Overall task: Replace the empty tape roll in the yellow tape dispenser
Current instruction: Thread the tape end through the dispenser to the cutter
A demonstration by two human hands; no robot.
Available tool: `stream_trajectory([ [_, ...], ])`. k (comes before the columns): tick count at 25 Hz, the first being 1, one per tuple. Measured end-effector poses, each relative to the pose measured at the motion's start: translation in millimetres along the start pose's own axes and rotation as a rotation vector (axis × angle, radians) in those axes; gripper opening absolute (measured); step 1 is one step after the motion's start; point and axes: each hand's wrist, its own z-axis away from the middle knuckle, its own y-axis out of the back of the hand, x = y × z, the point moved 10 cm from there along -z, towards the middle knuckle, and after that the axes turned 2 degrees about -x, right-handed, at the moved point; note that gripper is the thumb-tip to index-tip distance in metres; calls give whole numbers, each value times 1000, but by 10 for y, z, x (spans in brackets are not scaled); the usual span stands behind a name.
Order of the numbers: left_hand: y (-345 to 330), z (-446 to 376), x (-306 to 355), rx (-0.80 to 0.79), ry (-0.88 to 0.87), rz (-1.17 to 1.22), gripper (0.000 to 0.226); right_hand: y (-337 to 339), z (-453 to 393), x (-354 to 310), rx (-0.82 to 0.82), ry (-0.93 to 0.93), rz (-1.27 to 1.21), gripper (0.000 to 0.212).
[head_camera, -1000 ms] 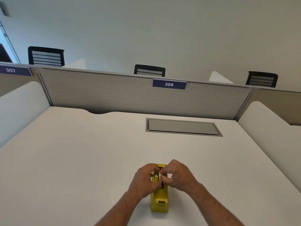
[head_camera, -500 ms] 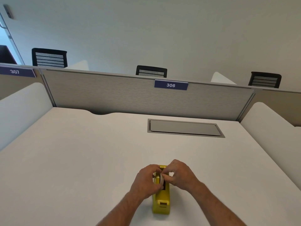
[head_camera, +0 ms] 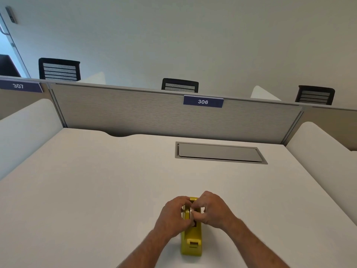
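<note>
**Desk:** A white desk [head_camera: 96,190] at station 306 [head_camera: 203,102]: your two hands meet over the yellow tape dispenser [head_camera: 191,242], which stands on the near part of the desk with its cutter end toward you. What are you holding?

**Field:** Your left hand [head_camera: 172,217] is curled round the dispenser's left flank, steadying it. Your right hand [head_camera: 214,209] is closed to a pinch at the cradle, fingertips [head_camera: 195,209] on a small pale piece there. It looks like the roll or its core, but it is too hidden to name; whether it is the empty one or a new one, I cannot tell.

**Desk:** How should the step go?

**Field:** As I judge it, keep the left hand pressing the body down so it doesn't slide. Move the core straight along its slots, level on both sides, not twisted.

**Desk:** And the arms?

**Field:** Both forearms angle in from the bottom edge, wrists low, knuckles up.
</note>
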Motion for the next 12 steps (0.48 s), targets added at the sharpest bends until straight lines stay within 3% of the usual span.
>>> stream_trajectory([
  [12,-11,-5,-17,-4,-1,-3,51,33,-24,19,3,-4,-53,17],
])
